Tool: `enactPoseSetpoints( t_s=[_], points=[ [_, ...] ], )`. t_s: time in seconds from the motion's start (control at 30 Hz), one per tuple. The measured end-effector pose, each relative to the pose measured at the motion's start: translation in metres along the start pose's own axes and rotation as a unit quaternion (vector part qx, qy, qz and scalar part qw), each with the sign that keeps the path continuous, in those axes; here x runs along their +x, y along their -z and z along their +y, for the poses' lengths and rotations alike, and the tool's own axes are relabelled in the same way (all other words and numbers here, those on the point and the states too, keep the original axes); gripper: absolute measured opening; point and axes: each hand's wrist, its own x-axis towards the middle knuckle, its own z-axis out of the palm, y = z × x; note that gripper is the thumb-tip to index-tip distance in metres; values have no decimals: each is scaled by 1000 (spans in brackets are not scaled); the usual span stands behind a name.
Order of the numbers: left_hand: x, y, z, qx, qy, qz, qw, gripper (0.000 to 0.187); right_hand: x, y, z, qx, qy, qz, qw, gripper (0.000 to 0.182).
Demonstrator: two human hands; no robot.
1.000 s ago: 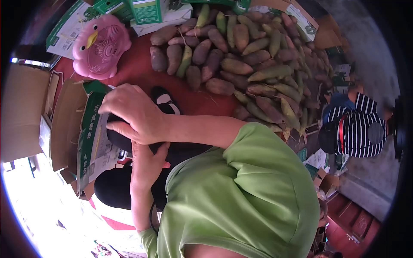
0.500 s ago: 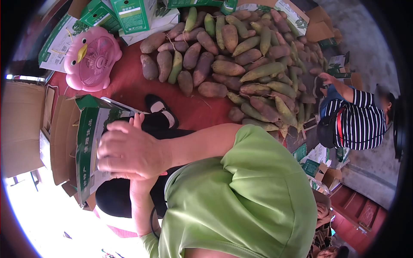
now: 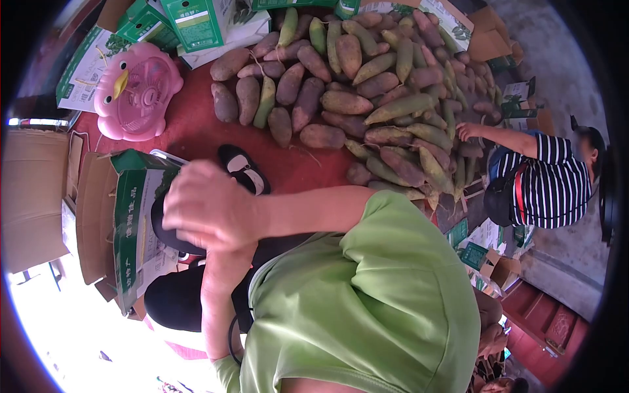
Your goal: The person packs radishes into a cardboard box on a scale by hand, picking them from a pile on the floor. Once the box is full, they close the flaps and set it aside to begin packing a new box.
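My right hand (image 3: 209,206) reaches across my body from the green sleeve. Its fingers curl down over my black-trousered knee (image 3: 167,230). My left forearm (image 3: 219,295) rises from below and its hand is hidden under the right one. Just left of the hands lies a flattened green and white carton (image 3: 131,216). My black shoe with a white band (image 3: 244,169) rests on the red floor beyond them.
A big heap of purple and green sweet potatoes (image 3: 367,85) covers the red floor ahead. A pink bird-shaped fan (image 3: 134,88) stands at the upper left, with green cartons (image 3: 196,23) behind it. At right, a person in a striped shirt (image 3: 550,187) reaches a hand (image 3: 466,131) into the heap.
My right hand has slid down and back over the left hand, whose fingertips no longer show. The person in stripes has stretched an arm out to the heap.
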Motion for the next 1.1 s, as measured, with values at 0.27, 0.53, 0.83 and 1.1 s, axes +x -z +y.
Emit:
enactPoseSetpoints(
  t_s=[0.27, 0.53, 0.83, 1.1],
  points=[
    [46, 40, -21, -542, 174, 27, 822, 70, -11, 12, 7, -36, 40, -35, 998, 24],
    [8, 60, -39, -762, 295, 36, 575, 57, -95, 95, 138, -394, -213, -198, 872, 17],
    [-78, 24, -42, -616, 507, 241, 553, 28, -228, 243, 182, -601, -409, -354, 589, 21],
    [-100, -2, -18, -507, 668, 253, 481, 22, -255, 274, 174, -606, -453, -458, 467, 29]
  ],
)
